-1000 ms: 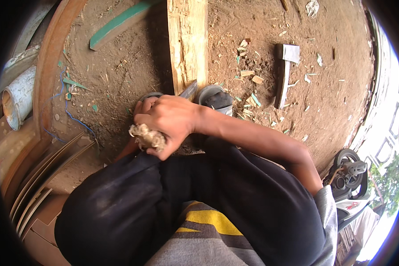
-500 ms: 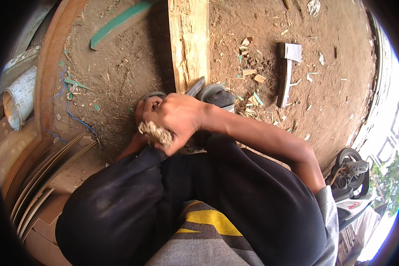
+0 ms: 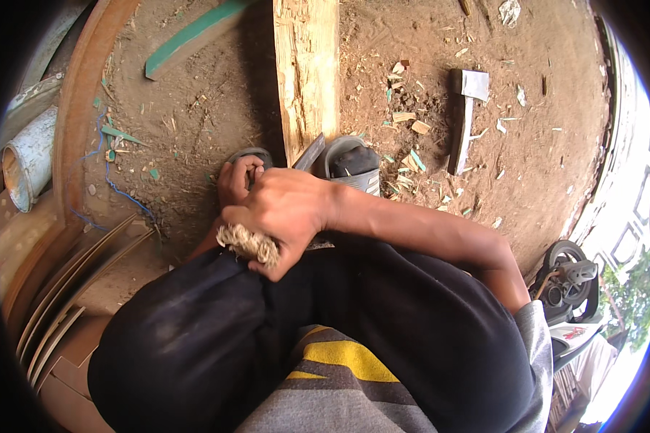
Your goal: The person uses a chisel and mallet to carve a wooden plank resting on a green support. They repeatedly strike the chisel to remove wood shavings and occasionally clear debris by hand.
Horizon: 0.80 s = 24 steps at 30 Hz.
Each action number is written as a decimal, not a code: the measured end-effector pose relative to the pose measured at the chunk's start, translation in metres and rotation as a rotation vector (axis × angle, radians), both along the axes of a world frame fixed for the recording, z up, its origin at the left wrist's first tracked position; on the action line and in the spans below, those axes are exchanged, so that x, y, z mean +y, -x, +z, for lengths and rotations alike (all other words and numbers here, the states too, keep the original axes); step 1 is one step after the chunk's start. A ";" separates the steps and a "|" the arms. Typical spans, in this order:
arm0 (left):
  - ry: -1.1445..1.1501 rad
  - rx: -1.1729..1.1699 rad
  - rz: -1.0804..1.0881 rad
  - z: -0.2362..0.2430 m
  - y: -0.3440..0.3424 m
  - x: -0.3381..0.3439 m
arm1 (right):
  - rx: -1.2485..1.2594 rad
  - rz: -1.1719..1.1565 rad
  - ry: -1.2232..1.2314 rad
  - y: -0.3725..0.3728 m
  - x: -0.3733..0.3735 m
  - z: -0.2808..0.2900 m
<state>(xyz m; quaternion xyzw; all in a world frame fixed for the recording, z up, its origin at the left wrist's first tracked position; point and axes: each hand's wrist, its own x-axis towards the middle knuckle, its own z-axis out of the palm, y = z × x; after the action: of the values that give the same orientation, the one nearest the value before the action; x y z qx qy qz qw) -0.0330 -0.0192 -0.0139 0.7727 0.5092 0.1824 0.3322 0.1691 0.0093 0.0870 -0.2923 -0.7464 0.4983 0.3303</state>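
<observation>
The right hand (image 3: 285,206) grips a frayed tan handle (image 3: 248,245), apparently steadying a flat grey metal blade (image 3: 310,152) by the pale wooden beam (image 3: 307,72), calling next for firm alignment; the left hand (image 3: 234,184) curls, its hold unclear.

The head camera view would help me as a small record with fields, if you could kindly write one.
Beam: pale, rough wood, ahead of the person
Right grip: closed on a tool with a frayed end
Blade: dark, beyond the right grip; contact with the beam unclear
Left grip: fingers curled, partly hidden; hold unclear
Hatchet: on the dirt, right of the beam
Wood chips: scattered between beam and hatchet
</observation>
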 end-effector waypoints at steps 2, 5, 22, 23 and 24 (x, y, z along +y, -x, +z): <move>-0.061 -0.040 -0.012 0.003 -0.006 0.004 | 0.063 -0.117 -0.057 0.003 0.001 -0.001; -0.157 -0.094 -0.039 0.005 -0.012 0.009 | 0.079 -0.133 -0.107 0.009 0.000 0.000; -0.057 -0.086 -0.062 0.009 -0.005 0.006 | 0.119 0.067 -0.124 0.000 -0.008 -0.006; -0.104 -0.099 -0.048 0.010 -0.006 0.006 | 0.037 0.029 -0.094 0.007 -0.008 -0.006; -0.148 -0.112 -0.039 0.010 -0.008 0.006 | 0.043 0.002 -0.091 0.013 -0.008 -0.004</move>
<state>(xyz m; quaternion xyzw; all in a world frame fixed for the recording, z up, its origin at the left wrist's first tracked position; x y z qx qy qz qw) -0.0250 -0.0131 -0.0035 0.7935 0.4600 0.2559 0.3053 0.1564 0.0011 0.0827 -0.2654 -0.7614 0.4704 0.3586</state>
